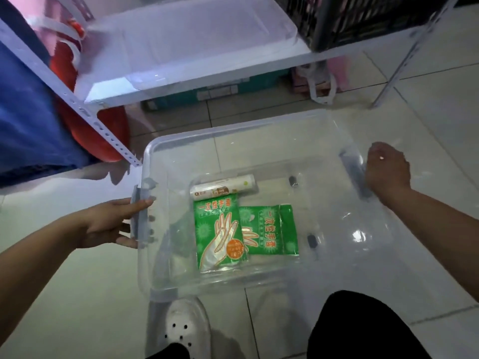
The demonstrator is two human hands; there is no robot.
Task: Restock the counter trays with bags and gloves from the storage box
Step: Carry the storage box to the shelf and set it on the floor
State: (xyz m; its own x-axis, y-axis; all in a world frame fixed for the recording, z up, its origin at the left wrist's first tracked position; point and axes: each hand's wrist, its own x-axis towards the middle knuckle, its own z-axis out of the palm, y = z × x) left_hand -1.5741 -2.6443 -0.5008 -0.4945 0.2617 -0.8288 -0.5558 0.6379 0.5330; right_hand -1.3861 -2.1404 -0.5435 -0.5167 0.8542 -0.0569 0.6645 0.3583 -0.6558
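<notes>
1. Left hand (pixel 108 224) grips the box (pixel 259 278) by its left latch, fingers curled round it.
2. On the box floor, centre: bag roll (pixel 224 187) far, two flat glove packs (pixel 220 234) (pixel 269 230) near; likely light, slippery film, best pinched at an edge.
3. Right hand (pixel 387 172) holds the right rim; its fingers are hidden.

- Pale glossy floor tiles (pixel 427 104) with dark grout lines, catching glare.
- White perforated metal shelf frame (pixel 77 104) standing on them.
- Clear plastic lid (pixel 197 40) lying on the shelf.
- Black lattice crate (pixel 363 16) beside it.
- Teal cardboard box (pixel 220 89) beneath.
</notes>
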